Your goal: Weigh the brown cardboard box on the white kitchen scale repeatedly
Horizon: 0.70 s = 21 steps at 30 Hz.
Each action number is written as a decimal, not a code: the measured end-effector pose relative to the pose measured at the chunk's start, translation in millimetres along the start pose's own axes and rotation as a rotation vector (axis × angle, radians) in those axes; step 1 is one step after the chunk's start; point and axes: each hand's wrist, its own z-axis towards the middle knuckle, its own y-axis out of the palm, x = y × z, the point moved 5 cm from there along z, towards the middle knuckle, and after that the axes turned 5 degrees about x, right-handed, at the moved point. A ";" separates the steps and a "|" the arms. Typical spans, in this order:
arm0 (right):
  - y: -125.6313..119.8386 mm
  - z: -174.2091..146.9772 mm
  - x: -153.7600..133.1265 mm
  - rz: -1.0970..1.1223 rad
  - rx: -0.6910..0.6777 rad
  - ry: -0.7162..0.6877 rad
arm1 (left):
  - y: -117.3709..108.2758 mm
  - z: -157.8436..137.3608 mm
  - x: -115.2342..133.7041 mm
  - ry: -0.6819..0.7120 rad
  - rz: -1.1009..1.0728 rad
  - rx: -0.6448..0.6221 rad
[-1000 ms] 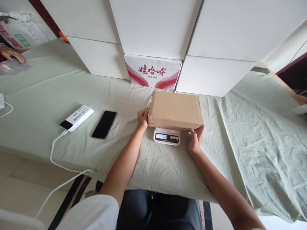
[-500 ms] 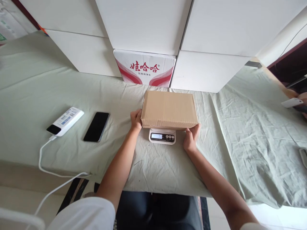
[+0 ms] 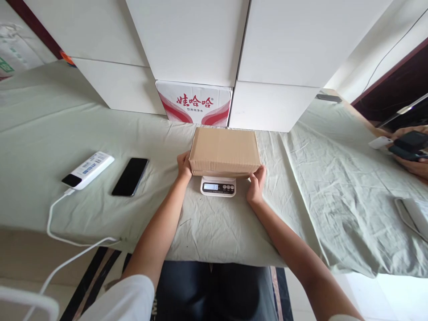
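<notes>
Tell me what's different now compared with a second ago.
The view has turned right: a co-worker's hand and dark device show more fully at the right edge; another hand, at far left, is out of view. Nothing was grasped or released. The left hand and right hand stay on the cardboard box over the scale; the phone and white device lie as before.

White short sleeves (image 3: 125, 296), dark trousers (image 3: 214, 292), bare hands (image 3: 184, 165)
</notes>
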 end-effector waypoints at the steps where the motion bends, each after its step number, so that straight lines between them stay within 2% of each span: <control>1: 0.6 1.2 -0.4 0.004 0.007 0.004 | 0.4 1.2 -1.1 -0.001 -0.001 0.006; 3: 2.1 3.3 -2.0 -0.003 0.019 0.014 | 0.5 4.1 -2.2 0.011 0.015 0.022; 9: 5.5 6.5 -11.0 -0.022 0.068 -0.008 | 4.6 2.8 6.6 0.087 0.173 -0.051; 16: 8.8 7.2 -14.5 0.024 0.064 -0.018 | -0.9 -20.7 20.5 0.012 0.248 -0.079; 21: 9.4 6.6 -16.3 0.021 0.072 -0.038 | -5.0 -24.0 19.9 -0.042 0.286 -0.079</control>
